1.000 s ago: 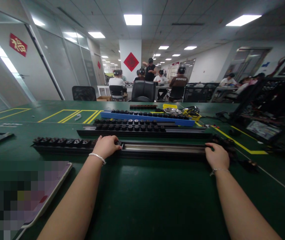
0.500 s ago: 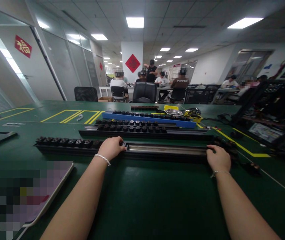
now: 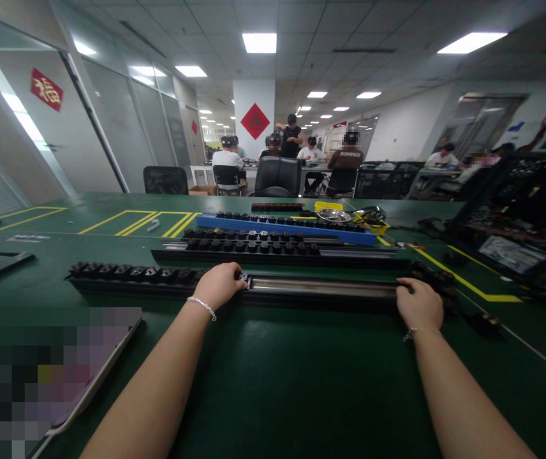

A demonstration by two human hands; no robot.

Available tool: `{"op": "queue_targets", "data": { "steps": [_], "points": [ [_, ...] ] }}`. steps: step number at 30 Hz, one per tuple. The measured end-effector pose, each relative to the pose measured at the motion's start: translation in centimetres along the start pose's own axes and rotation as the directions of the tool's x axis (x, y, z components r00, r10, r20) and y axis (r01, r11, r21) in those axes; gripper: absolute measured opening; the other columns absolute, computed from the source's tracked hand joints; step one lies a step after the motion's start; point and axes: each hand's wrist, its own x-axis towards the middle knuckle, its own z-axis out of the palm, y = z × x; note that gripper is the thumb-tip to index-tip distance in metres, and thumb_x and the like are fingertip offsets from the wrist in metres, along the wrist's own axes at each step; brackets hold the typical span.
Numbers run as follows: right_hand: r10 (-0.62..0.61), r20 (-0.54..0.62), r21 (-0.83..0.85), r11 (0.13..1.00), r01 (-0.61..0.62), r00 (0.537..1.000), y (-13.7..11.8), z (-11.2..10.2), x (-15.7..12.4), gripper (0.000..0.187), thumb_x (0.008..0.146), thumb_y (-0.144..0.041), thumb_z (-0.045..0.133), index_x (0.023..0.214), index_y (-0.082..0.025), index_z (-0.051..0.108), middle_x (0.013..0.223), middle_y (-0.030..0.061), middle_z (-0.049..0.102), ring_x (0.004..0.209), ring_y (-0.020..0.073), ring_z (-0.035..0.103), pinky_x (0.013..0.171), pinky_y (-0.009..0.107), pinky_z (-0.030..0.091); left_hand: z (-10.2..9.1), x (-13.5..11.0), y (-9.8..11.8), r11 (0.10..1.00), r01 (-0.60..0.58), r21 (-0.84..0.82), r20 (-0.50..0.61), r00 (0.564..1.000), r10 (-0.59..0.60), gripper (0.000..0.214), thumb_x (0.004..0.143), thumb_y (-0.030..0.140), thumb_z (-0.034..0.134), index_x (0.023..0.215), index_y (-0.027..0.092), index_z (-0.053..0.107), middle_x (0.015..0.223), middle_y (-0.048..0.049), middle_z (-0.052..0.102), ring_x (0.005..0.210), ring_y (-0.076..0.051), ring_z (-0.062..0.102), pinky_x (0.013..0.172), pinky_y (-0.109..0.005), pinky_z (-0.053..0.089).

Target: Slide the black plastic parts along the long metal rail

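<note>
A long black channel (image 3: 321,299) lies across the table in front of me, with a bare metallic strip showing inside its right half. Black socket-like modules (image 3: 152,274) fill its left part in a row. My left hand (image 3: 222,285) is closed, thumb and forefinger pinching a small dark module (image 3: 243,277) seated in the channel where the bare stretch begins. At the channel's right end, my right hand (image 3: 420,303) has its fingers curled over the edge, gripping it; part of that end is hidden.
Behind are another black channel with modules (image 3: 273,255) and a blue channel (image 3: 287,229). A metal dish (image 3: 334,215) and yellow tray stand farther back. Loose black parts (image 3: 433,275) lie right, near a dark equipment frame (image 3: 507,217). People sit at far tables.
My left hand has slid slightly to the right along the channel with the module in its fingers. My right hand stays at the right end.
</note>
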Motion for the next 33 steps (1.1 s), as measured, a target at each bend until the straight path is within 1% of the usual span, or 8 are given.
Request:
{"op": "queue_targets", "data": {
  "steps": [6,13,16,21,27,33],
  "points": [
    [-0.012,-0.007,-0.011,1.0,0.012,1.0,0.0,0.0,0.0,0.032,0.07,-0.026,0.044,0.089,-0.02,0.069,0.103,0.0094,0.063,0.089,0.026,0.054,0.087,0.043,0.042,0.1,0.0,0.5,0.999,-0.022,-0.039,-0.006,1.0,0.021,0.032,0.074,0.039,0.064,0.1,0.021,0.063,0.1,-0.0064,0.069,0.093,-0.022,0.063,0.075,-0.027,0.046],
    [-0.047,-0.04,0.018,0.999,0.048,0.998,0.3,0.2,0.0,0.03,0.068,-0.025,0.045,0.085,-0.021,0.069,0.099,0.0077,0.063,0.089,0.0242,0.055,0.087,0.041,0.043,0.5,-0.1,0.8,0.997,-0.028,-0.076,-0.023,0.999,0.027,0.03,0.075,0.039,0.064,0.1,0.021,0.064,0.1,-0.0057,0.069,0.094,-0.021,0.063,0.078,-0.027,0.046],
    [-0.047,-0.044,0.024,0.999,0.048,0.998,0.3,0.2,0.0,0.03,0.068,-0.025,0.044,0.085,-0.021,0.069,0.099,0.0075,0.063,0.089,0.0238,0.055,0.087,0.04,0.043,0.6,0.0,0.9,0.995,-0.032,-0.092,-0.028,0.999,0.03,0.031,0.075,0.039,0.064,0.1,0.021,0.064,0.1,-0.0056,0.069,0.093,-0.021,0.063,0.078,-0.027,0.045],
    [-0.014,-0.006,-0.002,1.0,0.014,1.0,0.0,0.0,0.0,0.032,0.07,-0.025,0.044,0.088,-0.02,0.069,0.103,0.0086,0.063,0.091,0.0252,0.055,0.087,0.041,0.043,0.8,0.0,1.2,0.992,-0.045,-0.114,-0.028,0.999,0.042,0.029,0.075,0.039,0.063,0.097,0.021,0.065,0.099,-0.0058,0.069,0.091,-0.021,0.063,0.076,-0.028,0.046],
    [-0.04,-0.039,0.017,0.999,0.041,0.998,-0.2,0.0,-0.2,0.031,0.069,-0.024,0.043,0.085,-0.019,0.069,0.099,0.0085,0.065,0.092,0.0246,0.056,0.09,0.041,0.042,1.1,0.1,1.2,0.991,-0.057,-0.118,-0.044,0.998,0.052,0.028,0.075,0.04,0.063,0.096,0.021,0.065,0.098,-0.0049,0.07,0.092,-0.02,0.063,0.076,-0.027,0.046],
    [-0.071,-0.079,-0.069,0.995,0.065,0.994,-0.8,-0.3,-0.7,0.031,0.072,-0.025,0.042,0.086,-0.02,0.07,0.099,0.008,0.066,0.092,0.0262,0.055,0.084,0.041,0.042,1.3,0.2,1.4,0.988,-0.05,-0.146,-0.04,0.998,0.045,0.027,0.076,0.04,0.063,0.095,0.021,0.066,0.097,-0.0045,0.07,0.09,-0.02,0.063,0.075,-0.027,0.046]
  ]
}}
